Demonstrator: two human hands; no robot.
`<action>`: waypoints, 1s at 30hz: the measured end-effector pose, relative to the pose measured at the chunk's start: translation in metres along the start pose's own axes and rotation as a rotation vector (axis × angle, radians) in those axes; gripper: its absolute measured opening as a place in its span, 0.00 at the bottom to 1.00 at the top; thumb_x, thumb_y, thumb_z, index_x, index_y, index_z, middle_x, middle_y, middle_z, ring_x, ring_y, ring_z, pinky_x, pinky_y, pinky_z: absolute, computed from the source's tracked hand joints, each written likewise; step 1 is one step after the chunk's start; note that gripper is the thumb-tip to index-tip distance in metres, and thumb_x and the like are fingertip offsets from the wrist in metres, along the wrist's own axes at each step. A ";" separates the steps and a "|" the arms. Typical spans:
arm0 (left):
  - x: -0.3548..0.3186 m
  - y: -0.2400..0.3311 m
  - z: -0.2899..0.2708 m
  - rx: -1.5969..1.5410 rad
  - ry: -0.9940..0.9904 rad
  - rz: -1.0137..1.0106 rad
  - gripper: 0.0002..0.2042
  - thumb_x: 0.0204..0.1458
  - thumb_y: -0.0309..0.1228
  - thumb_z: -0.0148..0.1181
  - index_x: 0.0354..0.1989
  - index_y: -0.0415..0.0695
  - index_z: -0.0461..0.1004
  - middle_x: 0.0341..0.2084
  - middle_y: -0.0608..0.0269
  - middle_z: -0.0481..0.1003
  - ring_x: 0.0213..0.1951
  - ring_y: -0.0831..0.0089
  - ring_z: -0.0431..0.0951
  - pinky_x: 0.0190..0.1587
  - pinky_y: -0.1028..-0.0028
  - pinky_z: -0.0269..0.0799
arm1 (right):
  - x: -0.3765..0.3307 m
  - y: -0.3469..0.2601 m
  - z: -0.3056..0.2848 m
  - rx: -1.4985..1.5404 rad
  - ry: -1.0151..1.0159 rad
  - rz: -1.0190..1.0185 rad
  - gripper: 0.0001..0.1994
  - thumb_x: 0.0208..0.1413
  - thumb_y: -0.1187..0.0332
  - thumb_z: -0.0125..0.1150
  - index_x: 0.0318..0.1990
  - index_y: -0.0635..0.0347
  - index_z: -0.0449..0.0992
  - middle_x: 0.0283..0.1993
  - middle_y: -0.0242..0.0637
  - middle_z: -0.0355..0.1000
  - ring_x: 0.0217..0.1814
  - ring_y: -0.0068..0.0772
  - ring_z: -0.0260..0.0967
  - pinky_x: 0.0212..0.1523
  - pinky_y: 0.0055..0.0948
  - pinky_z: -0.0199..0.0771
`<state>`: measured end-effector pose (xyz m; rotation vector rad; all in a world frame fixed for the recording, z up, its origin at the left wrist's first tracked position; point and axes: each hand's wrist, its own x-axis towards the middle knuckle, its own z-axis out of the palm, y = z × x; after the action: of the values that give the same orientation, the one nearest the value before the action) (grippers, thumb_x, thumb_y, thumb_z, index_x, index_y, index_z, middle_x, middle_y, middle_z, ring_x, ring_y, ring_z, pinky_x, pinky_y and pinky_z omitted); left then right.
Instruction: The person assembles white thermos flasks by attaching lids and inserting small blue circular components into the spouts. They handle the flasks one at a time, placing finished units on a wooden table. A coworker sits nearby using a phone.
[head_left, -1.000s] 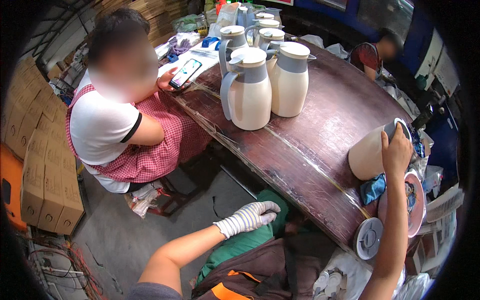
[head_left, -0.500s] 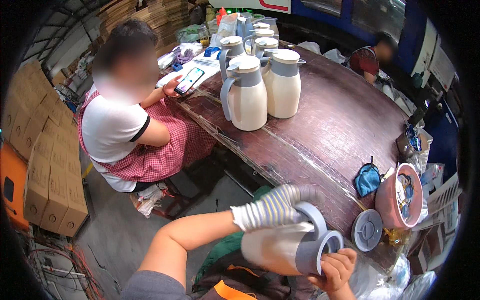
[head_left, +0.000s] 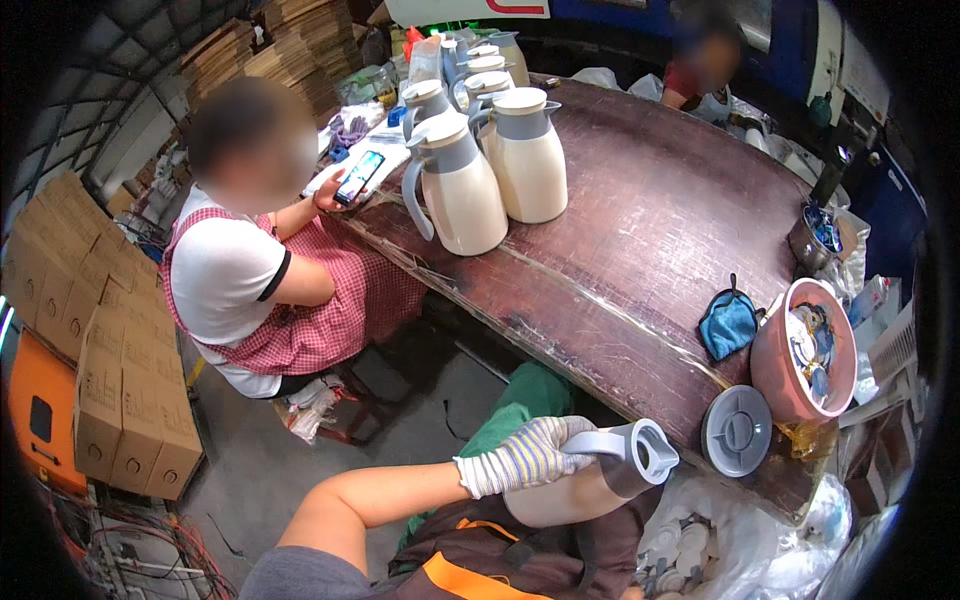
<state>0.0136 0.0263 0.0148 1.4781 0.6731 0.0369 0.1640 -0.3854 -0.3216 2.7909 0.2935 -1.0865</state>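
Observation:
My left hand [head_left: 530, 458], in a striped knit glove, is closed around the grey handle of a cream thermos jug [head_left: 570, 495]. The jug lies tilted over my lap, its open grey mouth toward the right and no lid on it. Of my right hand only a sliver of skin [head_left: 632, 593] shows at the lower edge, its fingers hidden. Right of the jug, a round grey disc-shaped part [head_left: 737, 430] rests at the table's edge. Below the table edge, a clear plastic bag [head_left: 740, 535] holds several pale and grey round pieces.
Several lidded thermos jugs [head_left: 465, 195] stand on the dark wooden table [head_left: 660, 220]. A pink basin [head_left: 768, 365] of small parts and a blue pouch [head_left: 728, 325] sit at right. A seated person [head_left: 235, 270] holds a phone at left; another person [head_left: 690, 80] is beyond the table.
My right hand has left the jug's mouth and dropped to the lower edge. The left hand has settled on the handle, and the jug's mouth has turned upward. The view has shifted slightly.

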 end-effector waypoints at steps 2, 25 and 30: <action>0.004 -0.008 0.003 -0.026 0.017 0.054 0.12 0.51 0.30 0.62 0.44 0.41 0.73 0.32 0.64 0.77 0.36 0.80 0.72 0.42 0.77 0.69 | 0.015 -0.014 0.004 0.006 0.014 0.005 0.26 0.52 0.51 0.54 0.52 0.63 0.71 0.45 0.54 0.72 0.41 0.52 0.72 0.40 0.44 0.72; 0.003 -0.011 0.015 -0.177 0.081 0.111 0.12 0.52 0.31 0.62 0.43 0.43 0.73 0.27 0.73 0.74 0.27 0.87 0.70 0.29 0.84 0.66 | 0.083 -0.051 0.012 0.012 0.039 0.016 0.31 0.40 0.50 0.66 0.51 0.60 0.73 0.37 0.44 0.74 0.39 0.44 0.72 0.42 0.35 0.72; -0.004 -0.001 0.009 -0.017 0.050 0.041 0.14 0.51 0.30 0.61 0.45 0.41 0.73 0.34 0.61 0.78 0.37 0.77 0.75 0.44 0.75 0.70 | 0.090 -0.033 0.012 0.009 0.043 0.010 0.33 0.37 0.49 0.68 0.51 0.60 0.73 0.35 0.42 0.75 0.38 0.42 0.72 0.43 0.33 0.72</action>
<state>0.0140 0.0170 0.0147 1.4785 0.6812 0.1112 0.2133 -0.3436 -0.3931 2.8233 0.2802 -1.0296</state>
